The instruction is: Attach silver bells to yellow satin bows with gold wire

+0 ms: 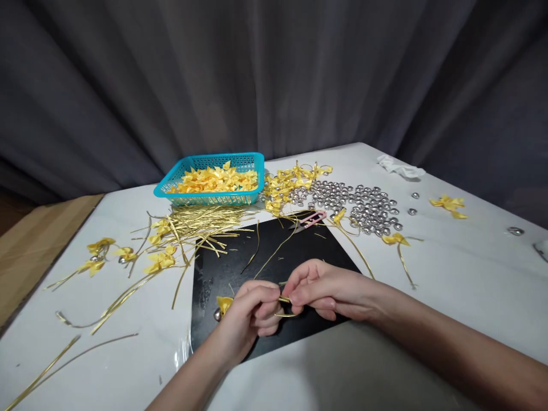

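Above the black mat (222, 262), my left hand (257, 311) and my right hand (314, 288) are close together, both pinching a gold cord (285, 299). A short stretch of it shows between the fingertips, and a loop of cord hangs just below. Beside my left hand, a yellow ribbon bow (224, 304) with a silver bell-like bead (218, 314) sticks out; whether it joins the held cord is hidden by the hand. Pink-handled thread snips (310, 220) lie at the mat's far edge, beyond my right hand.
A turquoise basket (209, 198) of yellow bows stands at the back. In front lies a pile of gold cords (205, 225). Silver beads (368, 208) spread to the right, near more bows (286, 185). Finished-looking bow pieces (160, 261) lie left. A crumpled white tissue (400, 167) is far right.
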The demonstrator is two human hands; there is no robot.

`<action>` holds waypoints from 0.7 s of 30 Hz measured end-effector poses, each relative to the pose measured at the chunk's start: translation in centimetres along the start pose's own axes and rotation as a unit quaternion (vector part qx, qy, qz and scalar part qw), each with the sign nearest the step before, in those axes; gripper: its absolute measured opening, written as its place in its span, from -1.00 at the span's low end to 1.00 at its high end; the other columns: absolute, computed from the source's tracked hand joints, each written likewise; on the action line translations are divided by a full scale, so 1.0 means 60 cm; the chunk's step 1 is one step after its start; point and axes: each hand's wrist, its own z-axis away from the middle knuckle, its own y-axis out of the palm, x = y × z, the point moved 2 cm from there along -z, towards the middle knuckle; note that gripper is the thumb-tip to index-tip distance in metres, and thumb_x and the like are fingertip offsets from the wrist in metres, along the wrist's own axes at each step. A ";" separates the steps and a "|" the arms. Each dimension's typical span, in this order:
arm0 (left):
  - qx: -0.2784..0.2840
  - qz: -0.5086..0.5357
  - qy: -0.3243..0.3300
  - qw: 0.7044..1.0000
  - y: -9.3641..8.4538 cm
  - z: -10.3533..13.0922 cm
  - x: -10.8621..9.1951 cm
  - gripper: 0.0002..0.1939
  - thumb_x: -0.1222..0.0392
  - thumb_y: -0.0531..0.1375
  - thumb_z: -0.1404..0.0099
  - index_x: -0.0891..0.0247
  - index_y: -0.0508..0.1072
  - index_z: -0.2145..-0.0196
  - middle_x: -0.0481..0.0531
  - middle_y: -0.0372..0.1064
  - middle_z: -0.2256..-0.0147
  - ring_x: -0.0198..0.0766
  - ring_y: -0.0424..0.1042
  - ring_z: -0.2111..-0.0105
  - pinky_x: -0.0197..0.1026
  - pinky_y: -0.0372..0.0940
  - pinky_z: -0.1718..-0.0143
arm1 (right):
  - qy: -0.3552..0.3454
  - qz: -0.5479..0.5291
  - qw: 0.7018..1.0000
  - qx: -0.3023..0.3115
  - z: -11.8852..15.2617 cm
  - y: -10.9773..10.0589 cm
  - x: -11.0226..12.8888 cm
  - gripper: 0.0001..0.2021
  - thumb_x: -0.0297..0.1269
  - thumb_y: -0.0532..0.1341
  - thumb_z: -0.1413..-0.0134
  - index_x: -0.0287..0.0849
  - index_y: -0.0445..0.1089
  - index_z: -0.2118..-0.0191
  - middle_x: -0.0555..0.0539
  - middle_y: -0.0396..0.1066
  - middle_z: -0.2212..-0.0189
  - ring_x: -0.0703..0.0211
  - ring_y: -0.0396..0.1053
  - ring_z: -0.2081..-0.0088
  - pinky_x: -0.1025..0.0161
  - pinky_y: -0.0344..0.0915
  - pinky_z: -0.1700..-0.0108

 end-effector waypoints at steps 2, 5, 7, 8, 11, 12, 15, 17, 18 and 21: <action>0.003 -0.003 -0.005 1.000 -0.001 0.001 0.000 -0.59 0.21 0.18 0.01 0.25 0.01 0.79 -0.26 -0.25 0.77 -0.55 -0.27 0.75 -0.36 -0.30 0.70 | 0.006 0.003 1.000 0.005 -0.001 -0.002 -0.002 -0.77 -0.35 0.38 0.34 -0.36 0.44 0.45 -0.02 0.44 0.60 0.60 -0.01 0.81 0.57 0.05 0.78; 0.011 -0.007 -0.013 1.000 -0.002 0.002 0.000 -0.60 0.21 0.17 -0.01 0.24 0.02 0.78 -0.26 -0.25 0.78 -0.55 -0.27 0.75 -0.35 -0.30 0.70 | 0.021 0.008 1.000 0.007 0.000 -0.003 -0.003 -0.76 -0.35 0.38 0.34 -0.36 0.45 0.44 -0.03 0.44 0.60 0.59 -0.01 0.81 0.57 0.06 0.78; 0.016 -0.010 -0.015 1.000 -0.003 0.001 -0.001 -0.61 0.21 0.16 -0.02 0.24 0.03 0.78 -0.26 -0.23 0.78 -0.55 -0.27 0.75 -0.35 -0.29 0.70 | 0.025 0.008 1.000 0.006 0.002 -0.002 -0.003 -0.76 -0.35 0.38 0.34 -0.36 0.45 0.44 -0.03 0.44 0.60 0.59 0.00 0.81 0.57 0.06 0.77; 0.018 -0.012 -0.015 1.000 -0.003 0.000 -0.001 -0.61 0.21 0.16 -0.02 0.24 0.03 0.78 -0.26 -0.22 0.78 -0.55 -0.27 0.75 -0.35 -0.29 0.70 | 0.025 0.008 1.000 0.005 0.002 -0.002 -0.003 -0.77 -0.35 0.38 0.33 -0.36 0.45 0.44 -0.03 0.44 0.60 0.59 0.00 0.81 0.57 0.07 0.77; 0.022 -0.016 -0.013 1.000 -0.002 -0.002 -0.001 -0.63 0.22 0.16 -0.02 0.25 0.05 0.78 -0.26 -0.21 0.78 -0.55 -0.27 0.75 -0.35 -0.30 0.69 | 0.023 0.013 1.000 0.008 0.003 0.002 -0.001 -0.78 -0.36 0.37 0.34 -0.36 0.43 0.46 -0.03 0.43 0.60 0.59 0.01 0.80 0.57 0.09 0.76; 0.022 -0.018 -0.012 1.000 -0.002 -0.002 -0.001 -0.63 0.22 0.16 -0.01 0.25 0.05 0.78 -0.26 -0.21 0.78 -0.55 -0.27 0.75 -0.34 -0.30 0.70 | 0.023 0.016 1.000 0.012 0.004 0.003 -0.001 -0.78 -0.36 0.37 0.34 -0.36 0.43 0.47 -0.02 0.43 0.61 0.58 0.01 0.80 0.57 0.09 0.76; 0.019 -0.024 -0.007 1.000 0.000 -0.002 0.000 -0.63 0.23 0.17 -0.01 0.25 0.07 0.79 -0.26 -0.20 0.77 -0.54 -0.27 0.75 -0.34 -0.28 0.70 | 0.020 0.021 0.999 0.017 0.005 0.007 0.002 -0.80 -0.37 0.36 0.35 -0.35 0.40 0.50 0.00 0.42 0.63 0.57 0.01 0.81 0.57 0.09 0.77; 0.014 -0.026 0.001 1.000 0.001 -0.002 0.001 -0.64 0.19 0.16 -0.04 0.27 0.13 0.78 -0.26 -0.21 0.76 -0.53 -0.27 0.74 -0.34 -0.24 0.70 | 0.022 0.025 0.999 0.011 0.006 0.008 0.004 -0.81 -0.38 0.35 0.35 -0.35 0.39 0.51 0.00 0.41 0.63 0.58 0.00 0.81 0.57 0.08 0.78; 0.013 -0.029 0.005 0.999 0.001 -0.001 0.001 -0.65 0.17 0.16 -0.06 0.28 0.17 0.77 -0.26 -0.23 0.76 -0.52 -0.27 0.74 -0.34 -0.21 0.70 | 0.025 0.026 0.999 0.007 0.006 0.009 0.005 -0.81 -0.38 0.34 0.35 -0.35 0.38 0.52 0.00 0.41 0.63 0.58 0.00 0.81 0.57 0.07 0.78; 0.005 -0.051 0.017 0.999 0.001 -0.001 0.002 -0.66 0.11 0.15 -0.09 0.31 0.27 0.74 -0.26 -0.24 0.75 -0.51 -0.25 0.73 -0.32 -0.17 0.69 | 0.031 0.029 0.999 -0.002 0.006 0.010 0.006 -0.83 -0.39 0.33 0.36 -0.34 0.38 0.53 0.00 0.41 0.65 0.58 0.00 0.81 0.57 0.06 0.78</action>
